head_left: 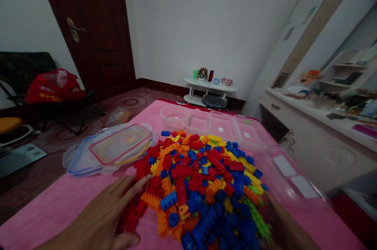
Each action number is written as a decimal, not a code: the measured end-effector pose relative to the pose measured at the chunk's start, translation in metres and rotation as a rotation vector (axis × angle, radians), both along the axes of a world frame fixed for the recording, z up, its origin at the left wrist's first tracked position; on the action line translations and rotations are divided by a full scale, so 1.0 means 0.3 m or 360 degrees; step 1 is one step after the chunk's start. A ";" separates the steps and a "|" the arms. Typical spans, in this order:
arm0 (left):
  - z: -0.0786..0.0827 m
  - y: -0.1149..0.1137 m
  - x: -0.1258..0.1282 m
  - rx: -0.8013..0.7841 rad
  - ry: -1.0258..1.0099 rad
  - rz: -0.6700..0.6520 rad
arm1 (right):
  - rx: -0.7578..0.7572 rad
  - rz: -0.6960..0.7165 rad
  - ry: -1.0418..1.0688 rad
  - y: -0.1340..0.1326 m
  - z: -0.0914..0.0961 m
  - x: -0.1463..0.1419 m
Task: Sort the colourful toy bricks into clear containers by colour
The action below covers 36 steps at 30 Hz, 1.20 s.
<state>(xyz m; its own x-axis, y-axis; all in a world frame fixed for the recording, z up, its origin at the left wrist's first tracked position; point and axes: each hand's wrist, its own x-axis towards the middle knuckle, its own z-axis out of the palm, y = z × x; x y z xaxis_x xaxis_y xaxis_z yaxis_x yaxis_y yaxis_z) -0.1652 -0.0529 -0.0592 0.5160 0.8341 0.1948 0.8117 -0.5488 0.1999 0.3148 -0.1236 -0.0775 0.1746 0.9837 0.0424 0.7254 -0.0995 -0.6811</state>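
Observation:
A large pile of plastic building bricks (203,179) in red, blue, orange, yellow and green covers the middle of a pink cloth (59,214). At its left edge lies my left hand (103,210), fingers stretched out and thumb apart, against the red bricks (132,207). My right hand (282,222) is at the opposite side, close to the green bricks (257,218). Motion blur and the dim light hide its fingers, so I cannot tell whether they grip anything.
Behind the pile stand a round clear container (175,118) and several rectangular ones, including one (198,122). Stacked lids (112,148) lie at left. A large clear plastic box (291,179) sits at right, near a white dresser (309,132). A low shelf (210,84) stands by the wall.

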 end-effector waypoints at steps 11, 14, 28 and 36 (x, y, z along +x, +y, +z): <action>0.048 0.159 0.238 -0.0387 -0.0337 -0.0315 | 0.0004 0.0207 0.0666 0.278 0.147 -0.231; 0.064 0.207 0.280 -0.0367 -0.0407 -0.0356 | -0.0063 0.0224 0.0803 0.305 0.156 -0.241; 0.249 0.335 0.462 -0.0343 -0.0828 -0.0672 | -0.0020 0.0592 0.1455 0.395 0.322 -0.431; 0.398 0.405 0.274 -0.0261 -0.0128 -0.0375 | -0.0024 0.0410 0.0487 0.299 0.435 -0.183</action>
